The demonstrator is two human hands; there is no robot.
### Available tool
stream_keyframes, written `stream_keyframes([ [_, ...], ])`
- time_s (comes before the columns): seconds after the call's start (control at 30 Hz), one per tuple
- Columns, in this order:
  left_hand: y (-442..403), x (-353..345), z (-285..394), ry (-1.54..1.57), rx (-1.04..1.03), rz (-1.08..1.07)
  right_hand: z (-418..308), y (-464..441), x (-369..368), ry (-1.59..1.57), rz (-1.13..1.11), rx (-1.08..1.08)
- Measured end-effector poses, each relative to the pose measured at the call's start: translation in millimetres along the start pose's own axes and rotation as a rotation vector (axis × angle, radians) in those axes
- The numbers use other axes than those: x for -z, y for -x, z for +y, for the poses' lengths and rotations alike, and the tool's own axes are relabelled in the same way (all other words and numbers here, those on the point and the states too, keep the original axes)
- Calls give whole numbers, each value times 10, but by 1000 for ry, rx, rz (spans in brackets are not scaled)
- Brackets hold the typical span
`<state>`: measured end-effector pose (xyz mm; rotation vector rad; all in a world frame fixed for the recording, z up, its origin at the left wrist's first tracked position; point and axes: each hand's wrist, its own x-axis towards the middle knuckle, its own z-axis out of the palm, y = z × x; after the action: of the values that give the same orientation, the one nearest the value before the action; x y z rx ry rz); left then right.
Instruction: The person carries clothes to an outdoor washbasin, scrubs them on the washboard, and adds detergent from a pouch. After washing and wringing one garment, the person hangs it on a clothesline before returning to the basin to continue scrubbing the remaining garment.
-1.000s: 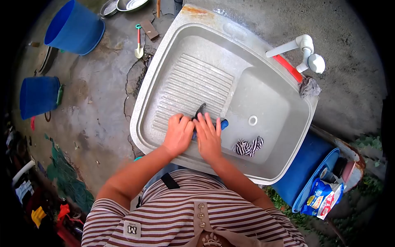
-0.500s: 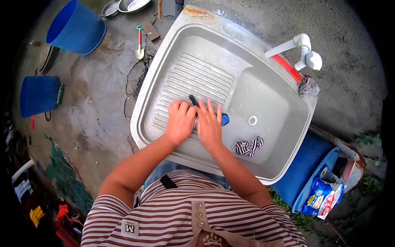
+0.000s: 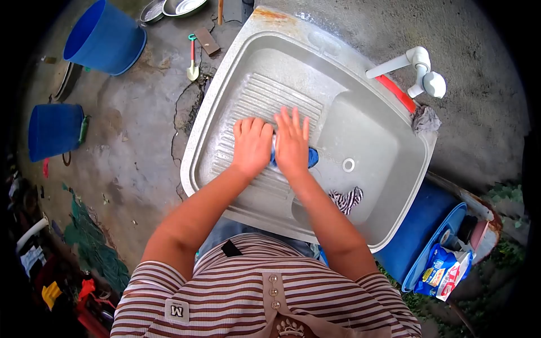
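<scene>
A blue and dark cloth (image 3: 313, 158) lies on the ribbed washboard (image 3: 276, 93) of a grey stone sink, mostly covered by my hands. My left hand (image 3: 252, 143) presses down at the cloth's left side, its fingers curled and what they grip hidden. Beside it, my right hand (image 3: 292, 141) rests on the cloth with its fingers stretched out and apart. A black-and-white striped cloth (image 3: 347, 200) lies in the sink's basin near the drain (image 3: 349, 165), partly behind my right forearm.
A white pipe tap (image 3: 420, 65) and grey rag (image 3: 425, 120) are at the sink's right edge. Two blue buckets (image 3: 104, 42) (image 3: 54, 131) and a toy shovel (image 3: 193, 59) are on the ground at left. A blue barrel (image 3: 420, 225) holding a detergent bag (image 3: 442, 270) stands at lower right.
Both hands have moved forward, up the washboard. The dark end of the cloth that stuck out ahead of them is now hidden.
</scene>
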<state>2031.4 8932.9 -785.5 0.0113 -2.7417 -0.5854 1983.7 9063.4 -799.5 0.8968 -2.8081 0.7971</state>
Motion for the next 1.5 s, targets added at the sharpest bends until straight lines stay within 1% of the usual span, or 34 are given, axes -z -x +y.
stream_keyframes([
  [0.03,269,94,30,55,4,-95,-113,351,63,-48,-84,32],
  [0.07,534,250,85,94,-91,-113,-282,714,201,-31,-109,52],
  [0.1,655,348,95,126,-187,-121,-374,887,276,-16,-126,80],
  [0.13,615,318,31,121,-185,-114,-336,835,223,-15,-124,88],
  [0.2,604,265,-40,145,-285,-154,-295,852,145,-13,-126,87],
  [0.27,26,8,-107,61,-73,-166,-109,180,19,-20,-84,13],
  [0.3,-268,-113,-109,14,50,-162,-21,-168,-39,36,-14,-28],
  [0.33,-525,-195,-128,-27,96,-132,36,-397,-91,90,55,-71],
  [0.37,-675,-230,-145,-70,140,-97,80,-477,-122,92,57,-71],
  [0.4,-681,-216,-144,-70,139,-90,119,-560,-136,26,88,-102],
  [0.43,-647,-193,-131,-82,118,-59,140,-582,-139,-41,114,-134],
  [0.5,-396,-78,-78,-67,44,-12,35,-232,-44,42,47,-34],
  [0.57,133,63,-5,13,16,-109,-147,339,78,-34,-122,-14],
  [0.63,586,336,91,132,-121,-132,-376,787,341,-44,-217,41],
  [0.67,579,335,48,131,-122,-129,-355,815,316,-42,-214,43],
  [0.73,628,344,37,154,-251,-144,-350,874,289,-70,-191,74],
  [0.8,240,74,-73,65,-141,-164,-119,394,46,-31,-107,41],
  [0.87,-290,-86,-61,-32,67,-183,-6,-175,-39,-12,57,-4],
  [0.9,-361,-142,-88,-33,62,-182,41,-257,-89,-12,62,-6],
  [0.97,-469,-236,-120,17,191,-98,152,-354,-156,-180,145,-133],
  [1.0,-444,-204,-139,16,187,-93,172,-282,-113,-178,151,-130],
  [1.07,-334,-87,-228,301,298,-12,171,-1,46,-387,-17,-93],
  [1.1,-343,135,-168,448,415,-45,124,187,116,-408,14,-84],
  [1.13,-335,243,-191,448,422,-46,56,297,224,-409,7,-85],
  [1.2,-346,407,-273,911,561,-211,-46,378,492,-695,-225,-434],
  [1.23,-364,492,-264,985,584,-209,-55,338,623,-692,-215,-421],
  [1.27,-396,566,-257,984,573,-199,-52,297,754,-903,-327,-577],
  [1.3,-438,679,-230,1018,605,-203,-63,256,871,-1111,-445,-736],
  [1.33,-485,826,-175,1053,639,-211,-90,218,971,-1109,-441,-728],
  [1.37,-529,960,-92,1120,691,-224,-124,183,1069,-1224,-363,-645],
  [1.4,-580,1062,-41,1123,684,-220,-170,133,1178,-1335,-283,-559],
  [1.43,-620,1146,-3,1108,634,-262,-248,58,1319,-1340,-289,-520],
  [1.47,-655,1211,21,1091,585,-302,-284,7,1409,-1337,-288,-515],
  [1.5,-692,1269,32,1091,582,-298,-310,-35,1477,-1419,-235,-492],
])
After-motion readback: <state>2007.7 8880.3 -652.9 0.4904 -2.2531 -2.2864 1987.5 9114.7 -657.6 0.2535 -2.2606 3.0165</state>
